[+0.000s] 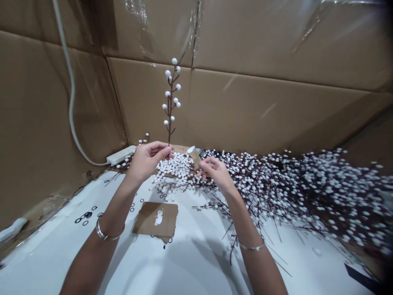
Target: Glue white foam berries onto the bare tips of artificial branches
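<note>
An artificial berry stem [170, 110], brown with white berries on short twigs, stands upright in my left hand [149, 159], pinched near its lower end between thumb and fingers. My right hand [216, 172] is closed on a small cardboard strip [195, 157] whose upper tip carries a white paste-like blob [190, 150]. The strip and the stem are apart. Behind and below both hands lies a heap of loose white berries [175, 170]. Nearer to me, a flat cardboard piece [143, 219] bears a smear of white paste [159, 217].
A large pile of white-berried stems [276, 184] covers the right side of the white tabletop [196, 254]. Small black rings [87, 215] are scattered at left. A white power strip [120, 155] with its cord [72, 94] lies by the cardboard wall [260, 110].
</note>
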`<state>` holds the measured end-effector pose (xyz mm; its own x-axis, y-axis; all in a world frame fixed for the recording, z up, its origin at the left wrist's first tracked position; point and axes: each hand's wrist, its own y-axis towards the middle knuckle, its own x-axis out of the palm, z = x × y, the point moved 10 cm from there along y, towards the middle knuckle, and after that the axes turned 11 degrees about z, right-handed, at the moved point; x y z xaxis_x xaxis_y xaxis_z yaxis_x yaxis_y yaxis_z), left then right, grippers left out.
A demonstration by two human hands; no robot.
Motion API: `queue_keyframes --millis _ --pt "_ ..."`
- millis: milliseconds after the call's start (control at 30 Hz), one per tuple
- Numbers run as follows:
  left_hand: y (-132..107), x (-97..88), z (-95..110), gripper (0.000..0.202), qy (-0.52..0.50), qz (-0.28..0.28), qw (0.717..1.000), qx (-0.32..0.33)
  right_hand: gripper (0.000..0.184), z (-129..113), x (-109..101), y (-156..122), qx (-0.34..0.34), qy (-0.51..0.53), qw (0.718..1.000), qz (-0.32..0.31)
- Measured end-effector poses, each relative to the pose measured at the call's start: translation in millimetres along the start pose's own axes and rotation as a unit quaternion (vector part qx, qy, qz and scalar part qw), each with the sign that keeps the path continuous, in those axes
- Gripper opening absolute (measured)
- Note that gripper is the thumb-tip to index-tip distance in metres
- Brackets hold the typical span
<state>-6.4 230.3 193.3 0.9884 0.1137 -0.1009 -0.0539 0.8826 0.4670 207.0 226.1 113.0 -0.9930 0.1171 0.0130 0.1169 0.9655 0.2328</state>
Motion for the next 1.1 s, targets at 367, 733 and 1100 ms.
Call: queue_keyframes --millis 367,733,1100 --pt "-16 32.0 -5 0.019 0.01 -0.051 0.999 -0.013 0.01 -82 -10 -43 -0.285 -0.133 0.93 0.192" --pt "-23 42.2 8 0.019 0.069 -0.074 0.994 0.048 0.012 -90 -8 -47 -0.312 -0.218 0.903 0.197" --pt "-23 42.6 6 0.021 0.075 -0.073 0.993 0.054 0.016 -91 -3 -49 -0.347 -0.293 0.873 0.175"
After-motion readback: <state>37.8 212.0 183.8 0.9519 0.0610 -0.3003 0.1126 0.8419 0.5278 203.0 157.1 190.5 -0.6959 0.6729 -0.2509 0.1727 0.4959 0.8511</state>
